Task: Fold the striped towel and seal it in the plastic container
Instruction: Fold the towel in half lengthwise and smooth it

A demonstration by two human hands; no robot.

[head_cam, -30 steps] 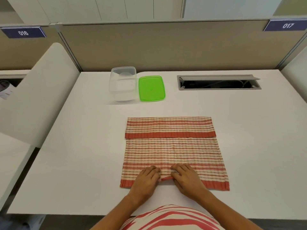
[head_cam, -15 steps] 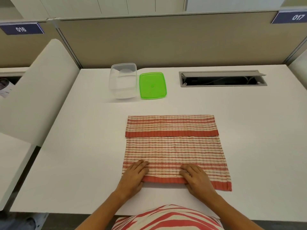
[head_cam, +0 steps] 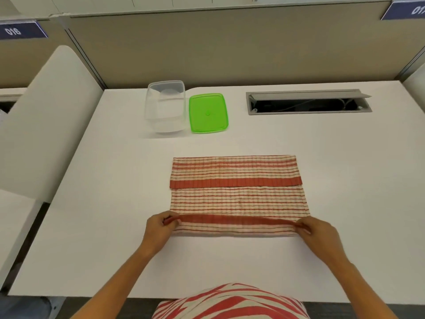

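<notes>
Bright, even overhead light; the flat white desk point(head_cam: 299, 139) reads slightly washed out, with only faint soft shadows beside the clear plastic container point(head_cam: 165, 107) and under the forearms. Wide-angle distortion bows the beige partition wall point(head_cam: 230, 47) and the desk edges outward. Focus mildly soft overall; the blue number plates point(head_cam: 20, 31) at the corners look smeared.

Hidden / cut off
Right number sign point(head_cam: 411, 9) cut by top-right edge, digits unreadable. Fingertips of both hands tucked under towel point(head_cam: 239, 203) hem. Cable tray point(head_cam: 308, 104) interior too dark to tell.
</notes>
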